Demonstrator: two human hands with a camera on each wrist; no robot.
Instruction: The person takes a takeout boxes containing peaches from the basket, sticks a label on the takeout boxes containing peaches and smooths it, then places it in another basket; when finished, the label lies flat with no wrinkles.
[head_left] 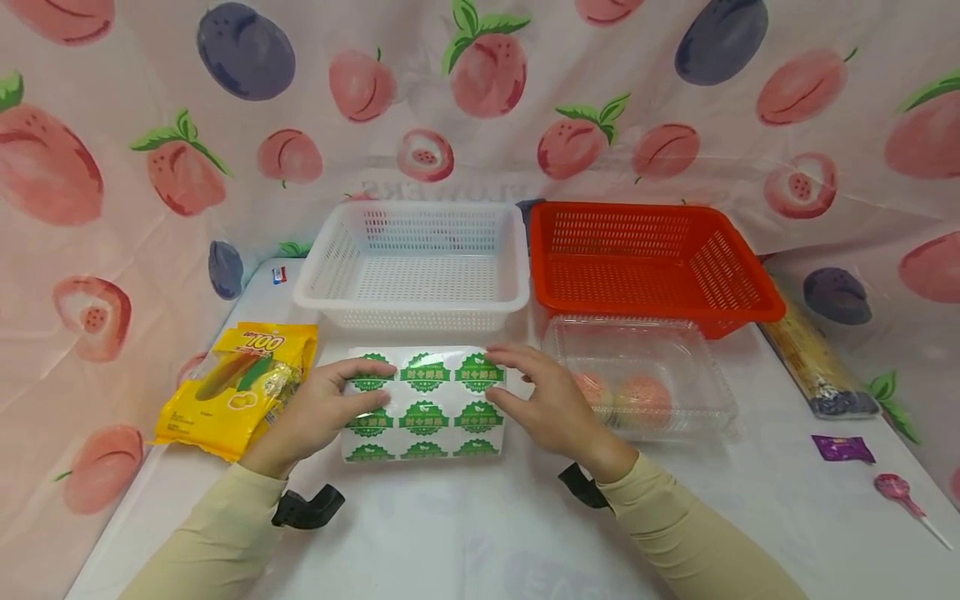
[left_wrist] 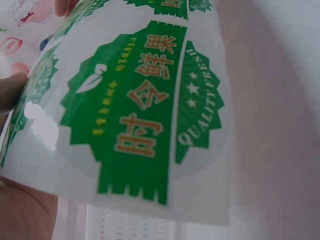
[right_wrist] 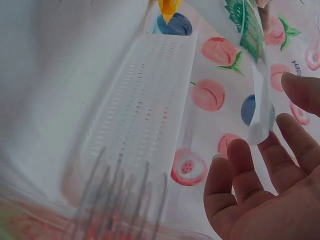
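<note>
A sheet of green fruit-label stickers [head_left: 425,417] is held up in front of me, its glossy printed side toward me. My left hand [head_left: 318,408] grips its left side, thumb and a finger showing over the printed face. The left wrist view has the sheet [left_wrist: 125,105] close up, hiding most of that hand. At the right edge is my right hand [head_left: 551,404], index finger by the upper corner and thumb lower down. In the right wrist view the right hand's fingers [right_wrist: 242,165] are spread, fingertips at the sheet's curled edge and thumb apart from it.
Behind the sheet stand a white basket [head_left: 412,317] and a red basket [head_left: 652,308]. A clear plastic box [head_left: 675,367] with peach-coloured round things is to the right. A yellow candy bag [head_left: 217,404] lies left; a long packet [head_left: 817,358], purple candy [head_left: 843,448] and lollipop [head_left: 892,486] lie far right.
</note>
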